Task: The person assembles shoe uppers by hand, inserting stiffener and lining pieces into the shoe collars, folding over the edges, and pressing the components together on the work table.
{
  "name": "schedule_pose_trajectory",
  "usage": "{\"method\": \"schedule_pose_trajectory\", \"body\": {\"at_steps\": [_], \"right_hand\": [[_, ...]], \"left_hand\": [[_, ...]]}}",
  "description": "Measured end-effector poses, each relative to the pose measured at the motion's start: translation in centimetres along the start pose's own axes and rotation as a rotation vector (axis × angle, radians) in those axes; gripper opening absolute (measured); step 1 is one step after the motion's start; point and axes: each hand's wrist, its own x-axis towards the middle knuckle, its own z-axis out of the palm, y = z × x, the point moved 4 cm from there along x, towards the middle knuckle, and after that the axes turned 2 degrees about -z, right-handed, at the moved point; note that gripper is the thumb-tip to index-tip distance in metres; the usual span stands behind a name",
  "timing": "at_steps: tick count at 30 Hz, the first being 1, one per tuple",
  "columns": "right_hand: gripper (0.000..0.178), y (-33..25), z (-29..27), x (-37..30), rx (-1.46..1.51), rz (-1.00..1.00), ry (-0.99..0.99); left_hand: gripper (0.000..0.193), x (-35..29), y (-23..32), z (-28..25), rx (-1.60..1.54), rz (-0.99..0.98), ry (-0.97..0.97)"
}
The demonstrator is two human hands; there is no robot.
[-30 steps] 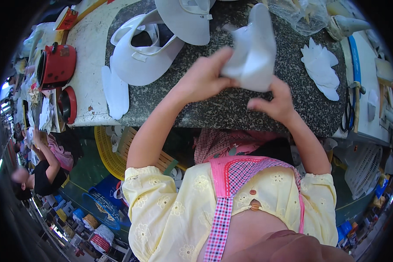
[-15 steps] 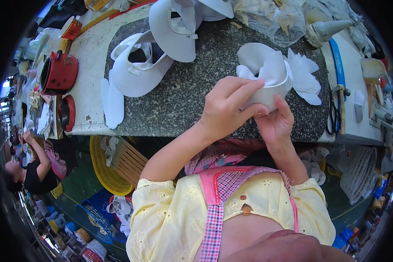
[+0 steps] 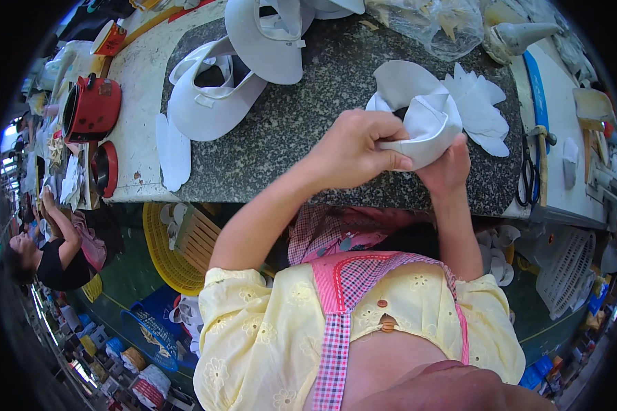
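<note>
White visor: one, right of centre in the frame, held over dark speckled desk. Left hand: thumb and fingers pinching its near edge. Right hand: against its lower right; grip cannot be told. Scalloped white pieces: just right. Further visors: upper left. Clear plastic bag: top.

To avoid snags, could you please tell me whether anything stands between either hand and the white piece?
Nothing visible does: the left hand pinches the white piece, and the right hand touches its right side.
</note>
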Motion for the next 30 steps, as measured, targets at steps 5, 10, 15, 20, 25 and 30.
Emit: {"method": "schedule_pose_trajectory", "body": {"at_steps": [5, 10, 15, 20, 25, 30], "right_hand": [[0.053, -0.4, 1.4, 0.6, -0.474, -0.150, 0.144], [0.050, 0.1, 1.2, 0.7, -0.526, -0.355, 0.230], [0.037, 0.2, 1.5, 0.4, -0.757, -0.492, 0.199], [0.024, -2.6, -0.3, 0.6, -1.159, -0.295, 0.056], [0.034, -1.1, -0.2, 0.3, -0.610, -0.220, 0.179], [0.029, -0.7, 0.3, 0.3, -0.566, -0.476, 0.300]], "left_hand": [[0.025, 0.7, 0.5, -1.3, 0.519, 0.221, -0.063], [0.021, -0.3, 0.7, -0.7, 0.419, 0.305, 0.218], [0.017, 0.0, -0.6, -0.4, 0.218, 0.189, 0.190], [0.011, -0.8, -1.7, -0.4, 0.175, 0.058, -0.103], [0.011, -1.9, -1.4, -0.6, 0.112, 0.149, -0.037], [0.010, -2.6, -0.2, 1.3, 0.312, 0.301, 0.281]]}}
